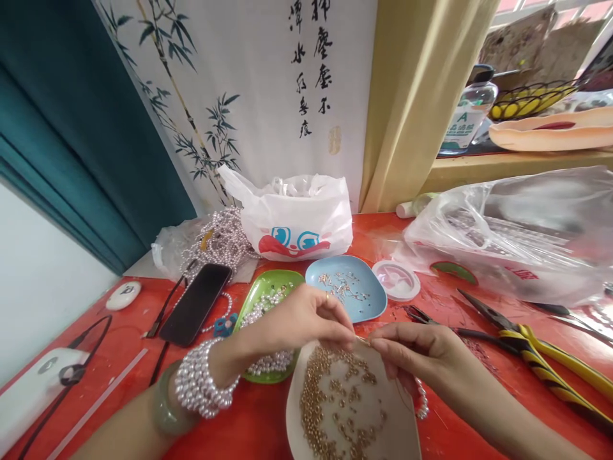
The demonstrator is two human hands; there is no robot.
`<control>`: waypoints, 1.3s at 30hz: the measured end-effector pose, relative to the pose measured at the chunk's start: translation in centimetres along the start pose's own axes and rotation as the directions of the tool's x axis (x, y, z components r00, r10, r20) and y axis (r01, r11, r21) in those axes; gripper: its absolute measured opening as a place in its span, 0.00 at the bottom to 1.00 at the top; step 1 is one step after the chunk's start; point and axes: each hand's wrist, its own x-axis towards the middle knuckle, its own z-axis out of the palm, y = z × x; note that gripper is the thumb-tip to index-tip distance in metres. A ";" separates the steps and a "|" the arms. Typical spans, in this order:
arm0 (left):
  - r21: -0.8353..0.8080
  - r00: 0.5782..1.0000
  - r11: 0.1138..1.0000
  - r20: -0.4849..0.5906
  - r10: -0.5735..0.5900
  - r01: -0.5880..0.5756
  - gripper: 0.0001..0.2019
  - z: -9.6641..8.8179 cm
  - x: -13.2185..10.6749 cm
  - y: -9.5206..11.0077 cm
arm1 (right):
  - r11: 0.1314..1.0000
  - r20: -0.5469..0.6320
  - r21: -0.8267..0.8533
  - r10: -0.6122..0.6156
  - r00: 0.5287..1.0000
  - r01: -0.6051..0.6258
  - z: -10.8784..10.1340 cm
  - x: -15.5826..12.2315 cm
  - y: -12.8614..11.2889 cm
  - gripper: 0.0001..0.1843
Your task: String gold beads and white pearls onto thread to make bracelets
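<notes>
Fingertips (pixel 347 332) of left hand (pixel 301 319) and right hand (pixel 421 351) meet, both pinched on a small gold piece (pixel 363 340) just above the white dish (pixel 293 409) of gold beads (pixel 330 383). Pearl strand (pixel 422 406) under the right fingers looks part-strung; plenty of beads left.

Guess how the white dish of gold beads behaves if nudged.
The white dish looks shallow, so it would probably slide on the glossy red table. Its gold beads are small, round, loose: likely to roll out if it tips.
</notes>
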 end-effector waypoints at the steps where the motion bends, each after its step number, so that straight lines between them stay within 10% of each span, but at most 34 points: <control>1: 0.054 0.999 0.998 -0.039 0.032 -0.030 0.06 -0.8 0.0 0.2 | 1.000 -0.024 0.010 -0.003 1.000 0.003 0.0 0.0 -0.2 0.16; 9: 0.640 0.917 0.766 -0.339 0.211 0.060 0.11 -7.8 0.8 -0.7 | 0.992 -0.164 0.090 -0.075 0.984 0.090 -0.2 -0.3 -0.8 0.13; 18: 0.703 0.854 0.709 -0.401 0.331 0.055 0.12 -8.5 0.5 -0.4 | 0.982 -0.222 0.079 -0.152 0.963 0.173 -1.0 -0.2 -1.0 0.12; 31: 0.280 0.913 0.924 -0.240 0.329 -0.259 0.10 -0.7 1.1 1.2 | 0.967 -0.135 0.020 -0.248 0.959 0.253 -1.5 -0.8 -1.9 0.14; 39: -0.101 0.989 0.987 0.060 0.133 -0.126 0.12 3.0 2.4 1.9 | 0.946 -0.212 -0.059 -0.325 0.922 0.319 -2.1 -2.1 -3.5 0.10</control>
